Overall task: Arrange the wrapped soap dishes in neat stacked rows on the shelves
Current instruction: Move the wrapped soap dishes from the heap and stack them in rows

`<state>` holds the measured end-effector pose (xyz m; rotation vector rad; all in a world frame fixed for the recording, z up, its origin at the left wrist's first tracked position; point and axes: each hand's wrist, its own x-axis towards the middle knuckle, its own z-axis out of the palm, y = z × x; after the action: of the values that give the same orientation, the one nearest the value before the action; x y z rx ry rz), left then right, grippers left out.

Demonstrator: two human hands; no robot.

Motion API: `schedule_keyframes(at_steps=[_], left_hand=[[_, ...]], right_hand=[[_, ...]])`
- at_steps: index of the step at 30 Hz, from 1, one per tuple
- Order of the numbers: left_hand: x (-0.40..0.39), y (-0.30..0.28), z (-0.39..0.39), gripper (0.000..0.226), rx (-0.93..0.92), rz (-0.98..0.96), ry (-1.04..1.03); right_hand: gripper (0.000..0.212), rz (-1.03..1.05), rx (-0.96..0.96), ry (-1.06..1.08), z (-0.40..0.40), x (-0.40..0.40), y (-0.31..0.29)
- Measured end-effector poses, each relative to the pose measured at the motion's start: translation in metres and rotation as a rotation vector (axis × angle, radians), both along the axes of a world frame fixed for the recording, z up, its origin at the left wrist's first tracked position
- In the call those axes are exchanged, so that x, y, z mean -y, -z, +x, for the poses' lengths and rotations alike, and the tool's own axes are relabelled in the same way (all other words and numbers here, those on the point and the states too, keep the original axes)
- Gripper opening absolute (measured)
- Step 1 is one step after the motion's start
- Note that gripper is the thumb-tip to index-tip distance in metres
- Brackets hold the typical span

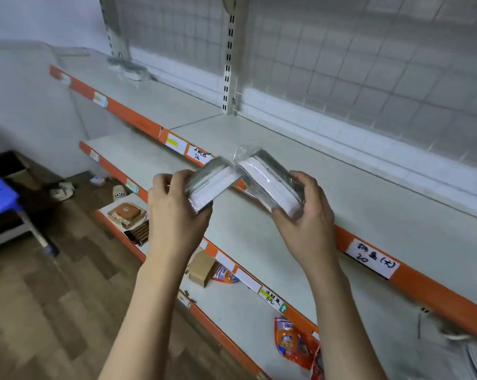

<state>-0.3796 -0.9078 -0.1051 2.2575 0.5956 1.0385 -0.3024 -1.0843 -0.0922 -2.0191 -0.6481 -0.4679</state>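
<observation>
Holding one wrapped soap dish each, left hand and right hand grip theirs above the shelf; no row visibly started.

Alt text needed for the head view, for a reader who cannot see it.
Each hand holds one wrapped soap dish above a white shelf with an orange edge: left hand grips the left dish, right hand grips the right dish, tilted toward each other.
</observation>
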Motion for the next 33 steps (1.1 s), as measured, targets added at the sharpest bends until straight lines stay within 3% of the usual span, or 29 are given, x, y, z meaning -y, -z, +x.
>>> schedule_keyframes(at_steps=[6, 14, 19, 33], left_hand=[[-0.08, 0.012, 0.0, 0.052, -0.07, 0.146, -0.162], [-0.226, 0.004, 0.028, 0.047, -0.111, 0.228, -0.212], [-0.306, -0.015, 0.073, 0.046, -0.142, 0.252, -0.324], [-0.474, 0.017, 0.144, 0.051, -0.128, 0.158, -0.114]], right_hand=[[0.053, -0.035, 0.003, -0.002, 0.027, -0.091, 0.005], [0.048, 0.018, -0.116, -0.15, 0.077, -0.249, 0.018], [0.051, 0.07, -0.032, -0.156, 0.123, -0.335, 0.012], [0.05, -0.044, 0.046, 0.0, 0.179, -0.488, 0.018]])
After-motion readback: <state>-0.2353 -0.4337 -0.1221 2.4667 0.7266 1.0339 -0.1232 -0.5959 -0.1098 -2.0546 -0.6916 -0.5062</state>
